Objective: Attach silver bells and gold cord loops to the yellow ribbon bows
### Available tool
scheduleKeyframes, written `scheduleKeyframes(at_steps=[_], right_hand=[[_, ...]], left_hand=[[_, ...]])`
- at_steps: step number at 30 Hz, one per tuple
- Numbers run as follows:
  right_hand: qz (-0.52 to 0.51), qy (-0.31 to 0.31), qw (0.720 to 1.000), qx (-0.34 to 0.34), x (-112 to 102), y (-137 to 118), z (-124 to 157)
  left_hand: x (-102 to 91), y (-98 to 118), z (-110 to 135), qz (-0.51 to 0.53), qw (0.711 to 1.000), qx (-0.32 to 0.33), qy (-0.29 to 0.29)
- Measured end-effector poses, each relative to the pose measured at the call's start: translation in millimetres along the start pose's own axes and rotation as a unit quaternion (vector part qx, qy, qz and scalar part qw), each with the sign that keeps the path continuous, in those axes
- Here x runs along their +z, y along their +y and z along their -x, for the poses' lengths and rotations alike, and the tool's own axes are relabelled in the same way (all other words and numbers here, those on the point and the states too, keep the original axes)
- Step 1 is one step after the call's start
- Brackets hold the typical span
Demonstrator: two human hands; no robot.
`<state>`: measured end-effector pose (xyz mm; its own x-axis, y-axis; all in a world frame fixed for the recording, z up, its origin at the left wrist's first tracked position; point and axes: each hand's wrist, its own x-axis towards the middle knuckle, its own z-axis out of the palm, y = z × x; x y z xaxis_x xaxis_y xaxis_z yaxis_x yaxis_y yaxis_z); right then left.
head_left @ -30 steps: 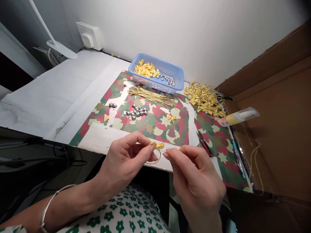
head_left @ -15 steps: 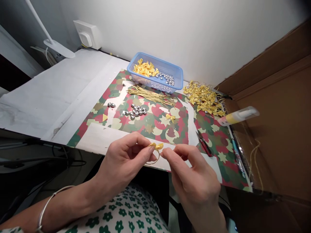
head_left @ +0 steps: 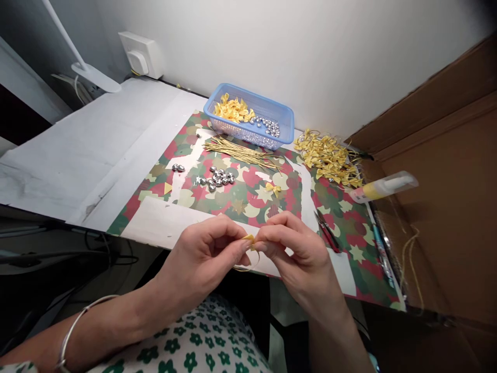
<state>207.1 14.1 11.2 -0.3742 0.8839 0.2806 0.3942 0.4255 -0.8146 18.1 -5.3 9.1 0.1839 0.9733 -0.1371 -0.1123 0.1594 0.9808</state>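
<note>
Just above the table's front edge, my left hand [head_left: 213,254] pinches a small yellow ribbon bow [head_left: 249,238] between thumb and forefinger. My right hand [head_left: 297,248] meets it, its thumb and fingertips closed on the bow's right side. A thin gold cord [head_left: 252,264] curves in a loop beneath the fingers. Most of the bow is covered by fingertips. Past the hands lie one loose yellow bow [head_left: 273,189] and a cluster of silver beads [head_left: 217,178]. A bundle of gold cords [head_left: 240,153] stretches behind them.
A blue basket [head_left: 287,116] holds yellow bows and silver beads. A pile of corded bows [head_left: 326,158] lies at the back right. Red-handled cutters [head_left: 328,233], a glue bottle [head_left: 382,187] and a pen [head_left: 382,254] are on the right, beside a cardboard wall [head_left: 446,197]. A lamp base [head_left: 95,77] stands back left.
My right hand has moved left and slightly up, from the cord onto the bow, and its fingertips now meet my left hand's. The left hand has barely moved.
</note>
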Motion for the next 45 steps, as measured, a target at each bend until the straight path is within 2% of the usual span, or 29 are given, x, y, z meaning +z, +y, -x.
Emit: scheduleKeyframes(at_steps=[4,7,10,12,14,16,18,20,23,27,31,34,36,38,39,42,45], right_hand=[[0.113,0.041,0.99,-0.07,4.8,-6.9,1.2],[0.151,0.029,0.982,-0.109,2.6,-10.7,0.6],[0.124,-0.014,0.987,-0.101,-7.3,-9.5,-3.6],[0.11,-0.006,0.991,-0.078,-16.2,-5.7,-8.9],[0.061,0.029,0.997,-0.038,-24.3,-0.9,-16.1],[-0.075,0.07,0.995,0.019,-29.9,3.1,-25.2],[-0.249,0.104,0.959,0.087,-32.8,5.0,-35.0],[-0.364,0.128,0.913,0.137,-33.6,6.1,-43.9],[-0.404,0.16,0.887,0.155,-32.9,12.0,-52.4],[-0.399,0.207,0.877,0.168,-31.1,36.2,-55.1],[-0.359,0.251,0.878,0.191,-27.6,49.5,-45.4],[-0.342,0.202,0.9,0.179,-21.0,31.2,-24.4],[-0.327,0.132,0.917,0.186,-14.0,11.5,-6.1],[-0.251,0.035,0.943,0.216,-4.7,-6.2,10.9],[-0.213,0.006,0.952,0.221,0.6,-12.6,17.7],[-0.13,-0.004,0.97,0.206,15.4,-21.3,28.4],[-0.131,0.005,0.974,0.184,20.8,-21.0,27.3]], left_hand=[[-5.7,0.9,-4.0,0.009,0.999,-0.03,-0.013],[-10.1,1.3,-6.4,0.028,0.997,-0.064,-0.04],[-12.3,1.2,-6.8,0.057,0.992,-0.095,-0.06],[-12.9,0.7,-6.2,0.069,0.989,-0.113,-0.065],[-13.1,0.0,-5.3,0.078,0.986,-0.129,-0.075],[-13.0,-0.8,-4.3,0.091,0.982,-0.139,-0.086],[-12.9,-1.1,-3.2,0.103,0.979,-0.145,-0.095],[-13.0,-0.5,-2.2,0.113,0.977,-0.15,-0.097],[-13.6,1.9,-0.8,0.121,0.973,-0.163,-0.109],[-14.7,4.4,-0.4,0.151,0.962,-0.181,-0.139],[-15.8,2.9,-0.9,0.156,0.964,-0.17,-0.134],[-16.4,2.4,-0.3,0.137,0.969,-0.163,-0.123],[-16.0,3.7,0.6,0.122,0.977,-0.145,-0.101],[-14.8,5.8,1.4,0.107,0.984,-0.12,-0.076],[-13.9,6.8,1.7,0.099,0.987,-0.106,-0.063],[-12.1,7.7,2.3,0.069,0.994,-0.068,-0.044],[-13.6,4.5,1.8,0.079,0.991,-0.083,-0.074]])
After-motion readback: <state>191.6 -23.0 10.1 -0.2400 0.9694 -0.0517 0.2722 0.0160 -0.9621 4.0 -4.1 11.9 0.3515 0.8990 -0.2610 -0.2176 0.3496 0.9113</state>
